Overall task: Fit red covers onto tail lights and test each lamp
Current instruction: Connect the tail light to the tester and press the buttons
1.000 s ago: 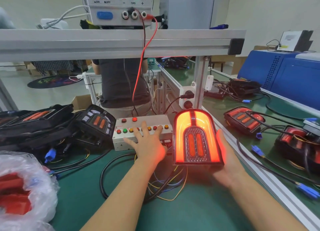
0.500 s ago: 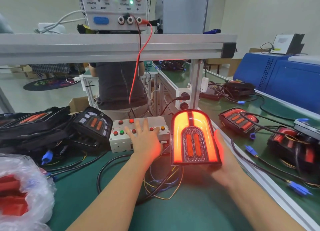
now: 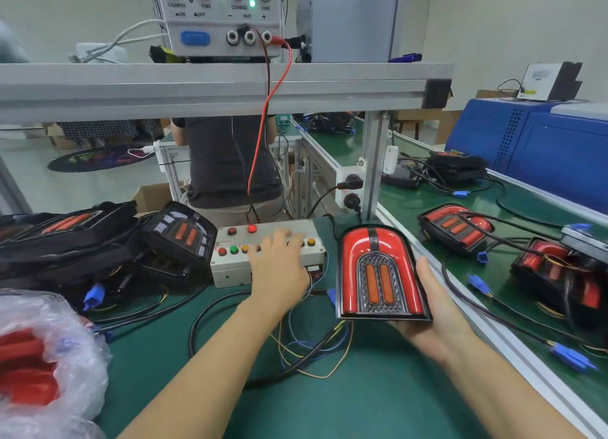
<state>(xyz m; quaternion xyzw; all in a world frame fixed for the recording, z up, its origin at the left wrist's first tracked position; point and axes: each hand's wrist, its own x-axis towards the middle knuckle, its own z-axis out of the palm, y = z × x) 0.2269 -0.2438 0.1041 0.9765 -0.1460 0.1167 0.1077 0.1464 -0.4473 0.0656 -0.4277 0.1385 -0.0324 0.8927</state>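
Going left to right: just what shows on the green surface
Bag: crinkly clear plastic bag at the near left edge, red covers visible through it
Pile: heap of black tail lights with orange strips behind the bag, cables and blue plugs tangled under it
Up top: power supply on the aluminium shelf, green LED lit, a red lead and a black lead drop from it toward the box
Button box: white switch box mid-surface with red, green and yellow buttons; one red button in the back row looks lit
Left hand: left hand lies flat on the box, fingers spread and straight over the front row; can't tell which button it's touching, and it holds nothing
Lamp: tail light just right of the box, upright and tilted toward the camera, red cover on, not glowing, wires trail from under it
Right hand: right hand cups the lamp from below and along its right edge, fingers wrapped behind it
Right side: two more red-lensed lamps lie across the rail, well apart from the held one, with a blue cabinet behind them
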